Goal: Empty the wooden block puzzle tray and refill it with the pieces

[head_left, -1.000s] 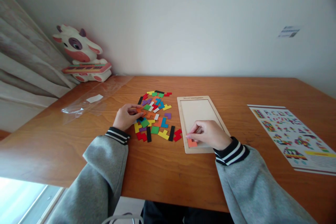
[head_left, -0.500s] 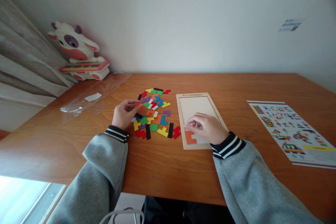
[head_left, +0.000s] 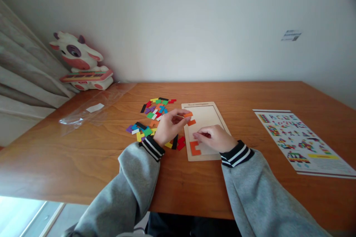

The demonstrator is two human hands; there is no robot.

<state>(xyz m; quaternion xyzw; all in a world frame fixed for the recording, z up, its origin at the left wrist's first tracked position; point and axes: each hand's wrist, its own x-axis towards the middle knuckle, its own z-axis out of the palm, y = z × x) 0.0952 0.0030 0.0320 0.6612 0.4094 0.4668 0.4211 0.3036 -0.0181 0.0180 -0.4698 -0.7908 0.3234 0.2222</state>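
Note:
My left hand (head_left: 172, 125) is closed in a pinch around an orange puzzle piece (head_left: 191, 122), held above the left edge of a shallow wooden tray (head_left: 221, 117). Fingers partly cover that piece, so its full outline is hidden. Over the lower part of the tray is my right hand (head_left: 217, 138), its thumb and fingertips drawn together with no piece showing between them. Just below those fingertips, another orange piece (head_left: 194, 149) with a notch lies in the tray's lower left corner. Several coloured pieces (head_left: 147, 131) are spread left of the tray, some hidden behind my left hand.
A printed pattern sheet (head_left: 299, 140) lies on the wooden table (head_left: 111, 170) to the right. On the left are a clear plastic bag (head_left: 83, 118) with a white label and a cow-shaped toy keyboard (head_left: 86, 76). A wall stands behind the table.
My left hand has moved right from the pile to the tray's edge, carrying an orange piece. My right hand stays over the tray, near its corner piece. The view has shifted slightly.

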